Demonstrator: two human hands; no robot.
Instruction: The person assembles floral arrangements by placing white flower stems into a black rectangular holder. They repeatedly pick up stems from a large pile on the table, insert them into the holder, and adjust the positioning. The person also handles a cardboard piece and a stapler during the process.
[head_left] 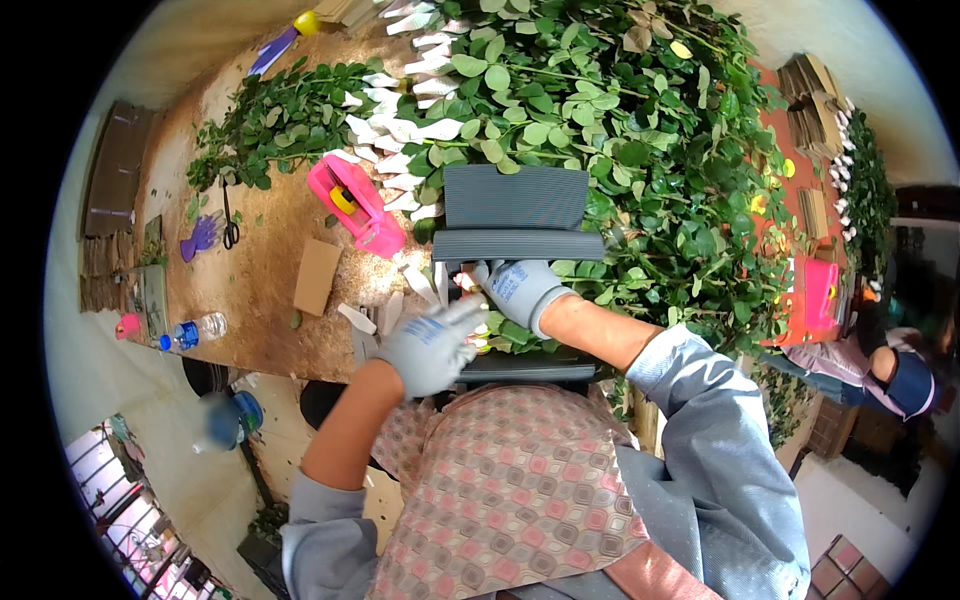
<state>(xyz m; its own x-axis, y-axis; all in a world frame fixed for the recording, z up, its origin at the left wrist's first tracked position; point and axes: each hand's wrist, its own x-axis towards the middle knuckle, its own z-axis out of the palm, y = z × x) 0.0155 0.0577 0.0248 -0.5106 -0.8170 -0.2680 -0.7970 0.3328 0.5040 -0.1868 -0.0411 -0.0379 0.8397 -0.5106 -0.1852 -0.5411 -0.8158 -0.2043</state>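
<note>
Both my hands wear grey gloves and meet in front of a black ribbed board [515, 198] on the worktable. My right hand [522, 292] is closed by the board's lower ledge, its fingertips curled at a few flower heads [462, 283] that are mostly hidden. Close by on the left, my left hand [428, 348] reaches across with fingers stretched towards the same flowers. White-sleeved buds [420, 285] lie beside the hands. A leafy pile of green stems [640, 150] spreads behind and to the right of the board. Another black ribbed edge [528, 370] shows against my apron.
A pink tape dispenser [357, 207] and a cardboard piece [317, 277] lie left of the board. Farther left are black scissors [231, 225], a purple glove [202, 235] and a water bottle [200, 331]. At far right, a person in a cap [905, 380] stands by a red table [800, 290].
</note>
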